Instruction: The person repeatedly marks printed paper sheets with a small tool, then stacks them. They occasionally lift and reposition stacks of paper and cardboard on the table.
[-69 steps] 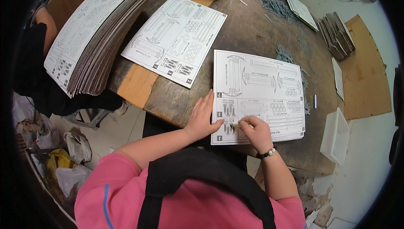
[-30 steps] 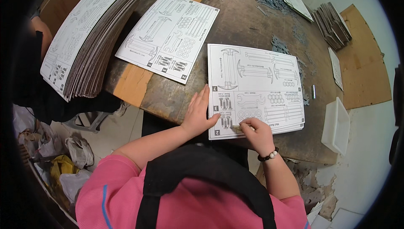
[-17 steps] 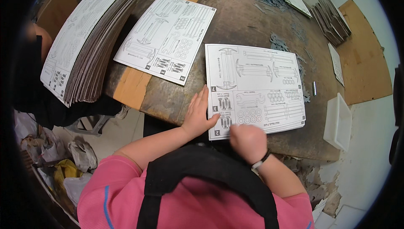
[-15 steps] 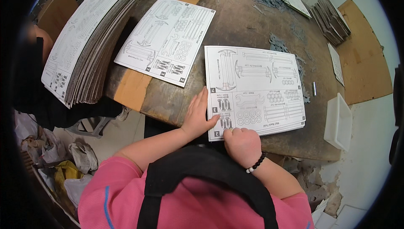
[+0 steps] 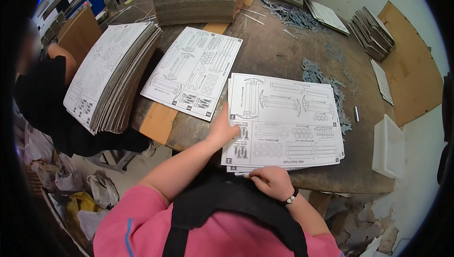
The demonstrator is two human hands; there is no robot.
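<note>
In front of me lies a small stack of white printed cardboard sheets [image 5: 288, 120] with line drawings of tools and hardware. Its top sheet sits askew, and lower sheets [image 5: 231, 168] stick out at the near edge. My left hand [image 5: 224, 128] grips the left edge of the top sheet, thumb on the printed face and the other fingers mostly hidden. At the near edge, my right hand [image 5: 273, 182] is closed, fingertips pinched beside the protruding sheets. What lies between those fingertips is too small to make out. A dark bead bracelet circles the right wrist.
Another printed sheet [image 5: 191, 70] lies left of centre, beside a tall printed stack [image 5: 125, 82]. A larger cardboard stack [image 5: 196, 1] stands behind. Grey metal wrenches [image 5: 295, 18], a small metal cylinder [image 5: 356, 113] and a white bin [image 5: 384, 148] are to the right. People sit at left and far right.
The top sheet has slid out of line with those below. My left thumb has come onto its face, and my right hand has dropped from the near corner to below the edge. The view has tilted up.
</note>
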